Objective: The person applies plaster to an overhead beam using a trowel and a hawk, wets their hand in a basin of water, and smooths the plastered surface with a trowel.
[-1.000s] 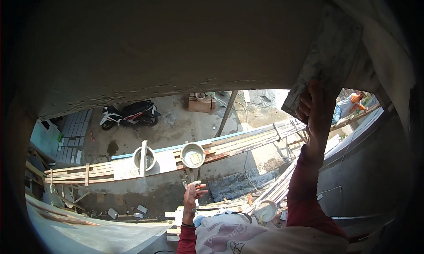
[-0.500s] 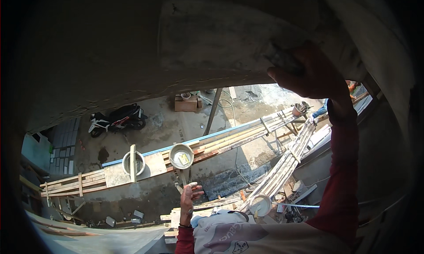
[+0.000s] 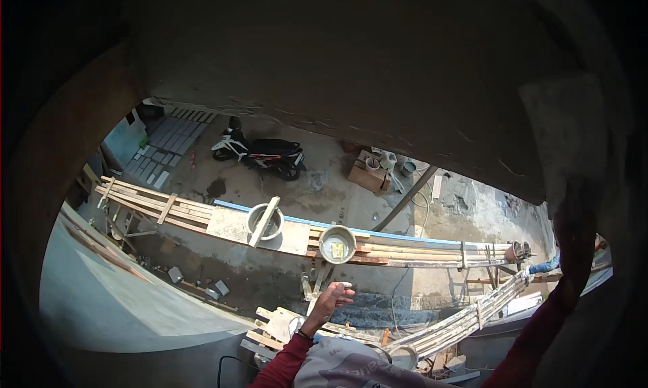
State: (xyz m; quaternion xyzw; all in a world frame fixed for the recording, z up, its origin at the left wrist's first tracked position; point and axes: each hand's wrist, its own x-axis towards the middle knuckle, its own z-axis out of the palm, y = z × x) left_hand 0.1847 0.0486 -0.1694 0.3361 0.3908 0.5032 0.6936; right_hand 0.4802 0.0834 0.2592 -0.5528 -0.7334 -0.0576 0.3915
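My right hand (image 3: 574, 219), in deep shadow at the right, is closed around the grip of a plastering float (image 3: 565, 121). The float's broad pale blade lies against the dark plastered surface (image 3: 337, 71) overhead; the grip itself is lost in the dark. Low in the middle, my left hand (image 3: 331, 301) hangs in the air with loosely bent fingers and a whitish fingertip, nothing visible in it. Just beyond it, a round bucket (image 3: 337, 245) with a yellow thing inside stands on the plank scaffold (image 3: 398, 253).
Another bucket (image 3: 264, 222) with a wooden batten (image 3: 264, 221) across it stands on a board. Below are a motorcycle (image 3: 260, 152), a wooden box (image 3: 368, 174) and a slanting pole (image 3: 405, 199). A co-worker's blue sleeve (image 3: 545, 264) shows at the right by bundled poles (image 3: 466, 324).
My right hand and the float have swept right and down along the overhead surface. The view has turned, so the scaffold and motorcycle appear farther right. My left hand stays low, half-curled.
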